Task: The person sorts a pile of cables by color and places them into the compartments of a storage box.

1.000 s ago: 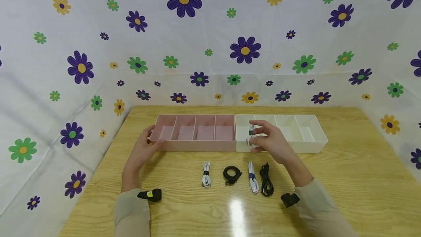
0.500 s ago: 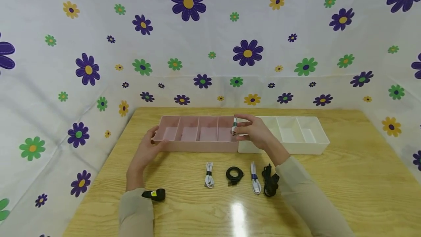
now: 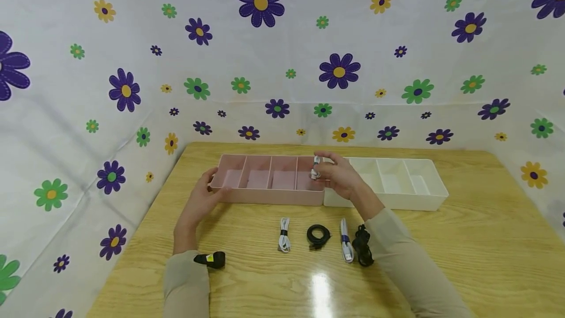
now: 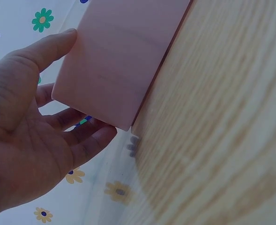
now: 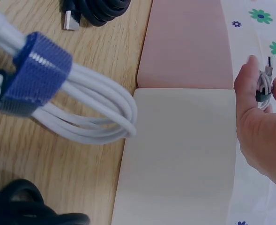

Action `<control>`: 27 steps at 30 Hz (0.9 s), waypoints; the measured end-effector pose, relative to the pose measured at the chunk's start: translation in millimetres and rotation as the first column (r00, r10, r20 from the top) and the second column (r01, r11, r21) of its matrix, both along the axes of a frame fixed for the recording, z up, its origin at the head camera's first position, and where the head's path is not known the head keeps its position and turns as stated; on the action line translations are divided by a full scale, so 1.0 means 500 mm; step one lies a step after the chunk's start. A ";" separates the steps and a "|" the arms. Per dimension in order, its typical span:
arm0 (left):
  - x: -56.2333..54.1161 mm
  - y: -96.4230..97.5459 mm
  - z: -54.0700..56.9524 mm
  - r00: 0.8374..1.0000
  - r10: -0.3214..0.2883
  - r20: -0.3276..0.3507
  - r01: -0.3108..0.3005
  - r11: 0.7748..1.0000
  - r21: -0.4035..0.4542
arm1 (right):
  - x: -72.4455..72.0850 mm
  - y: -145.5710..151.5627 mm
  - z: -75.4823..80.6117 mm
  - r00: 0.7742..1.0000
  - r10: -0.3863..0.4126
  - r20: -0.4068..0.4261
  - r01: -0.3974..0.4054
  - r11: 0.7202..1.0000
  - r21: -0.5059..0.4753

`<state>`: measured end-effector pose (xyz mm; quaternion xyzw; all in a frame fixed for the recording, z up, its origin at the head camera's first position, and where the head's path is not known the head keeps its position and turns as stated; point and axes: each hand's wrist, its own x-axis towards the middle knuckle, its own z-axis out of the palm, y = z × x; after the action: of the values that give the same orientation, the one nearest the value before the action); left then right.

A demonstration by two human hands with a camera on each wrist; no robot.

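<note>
My right hand (image 3: pixel 345 179) pinches a small bundled white charging cable (image 3: pixel 315 173) over the rightmost compartment of the pink divided storage box (image 3: pixel 269 197). In the right wrist view a dark strap circles the held cable (image 5: pixel 265 86), and its metal plug sticks up. My left hand (image 3: pixel 199 204) holds the pink box at its left front corner. The left wrist view has the thumb on the front wall of the box (image 4: pixel 114 56) and the fingers at its end. A white divided storage box (image 3: pixel 388 201) stands against the right end of the pink one.
On the table before the boxes lie a white cable (image 3: pixel 284 235) with a black strap, a coiled black cable (image 3: pixel 318 236), a white cable (image 3: pixel 346 242) with a blue strap and another black cable (image 3: pixel 363 247). A flowered cloth (image 3: pixel 291 63) hangs behind.
My right hand has carried the cable left from over the white box to the pink box's rightmost compartment. The left hand keeps its place on the pink box. The head view has shifted slightly.
</note>
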<state>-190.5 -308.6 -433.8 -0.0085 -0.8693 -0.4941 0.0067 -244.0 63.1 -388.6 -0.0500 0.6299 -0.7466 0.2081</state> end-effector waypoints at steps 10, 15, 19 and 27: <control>-0.003 -0.002 -0.005 1.000 -0.003 0.002 0.003 1.000 0.011 | -0.010 -0.022 0.001 0.993 0.056 0.101 -0.041 0.988 -0.146; -0.003 -0.005 -0.008 1.000 0.005 0.016 -0.005 1.000 0.007 | -0.013 -0.029 0.007 0.973 0.084 0.216 -0.024 0.963 -0.267; -0.001 -0.006 -0.004 1.000 0.007 0.016 -0.007 1.000 0.000 | -0.014 -0.035 0.010 0.968 0.099 0.230 -0.027 0.955 -0.295; 0.013 0.011 0.031 1.000 -0.014 0.018 0.014 1.000 0.020 | -0.019 -0.046 0.007 0.963 0.079 0.259 -0.013 0.969 -0.245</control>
<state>-183.9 -303.0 -418.5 -0.0100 -0.8643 -0.5028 -0.0046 -253.3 40.3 -385.3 0.0115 0.4995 -0.8123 0.3008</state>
